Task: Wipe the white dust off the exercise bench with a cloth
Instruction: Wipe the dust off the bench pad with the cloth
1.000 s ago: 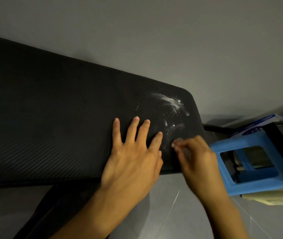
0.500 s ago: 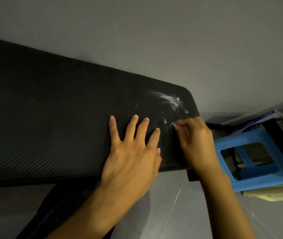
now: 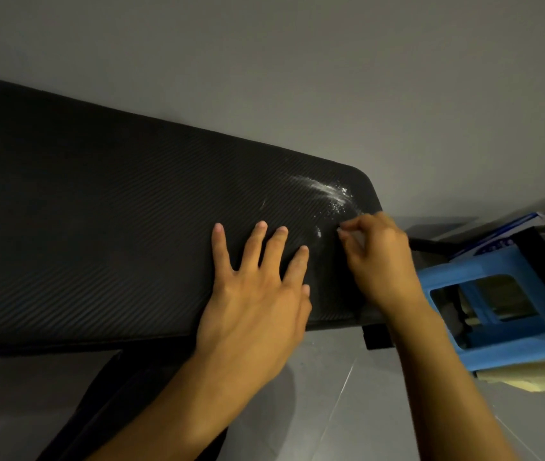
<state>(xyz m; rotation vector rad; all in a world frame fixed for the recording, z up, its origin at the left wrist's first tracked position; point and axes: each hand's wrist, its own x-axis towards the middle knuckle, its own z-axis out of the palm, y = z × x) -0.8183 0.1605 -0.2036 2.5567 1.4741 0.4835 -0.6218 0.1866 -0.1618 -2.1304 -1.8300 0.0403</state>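
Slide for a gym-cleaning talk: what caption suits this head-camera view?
Left hand flat on the black bench, right hand pinching a small cloth beside the white dust.

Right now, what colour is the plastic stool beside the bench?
The stool is bright blue; the head view, the only one, shows it clearly.

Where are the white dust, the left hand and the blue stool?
white dust (image 3: 327, 191), head view, the brightest streak.
left hand (image 3: 257, 304), head view, back of the hand.
blue stool (image 3: 513, 351), head view, its front rim.
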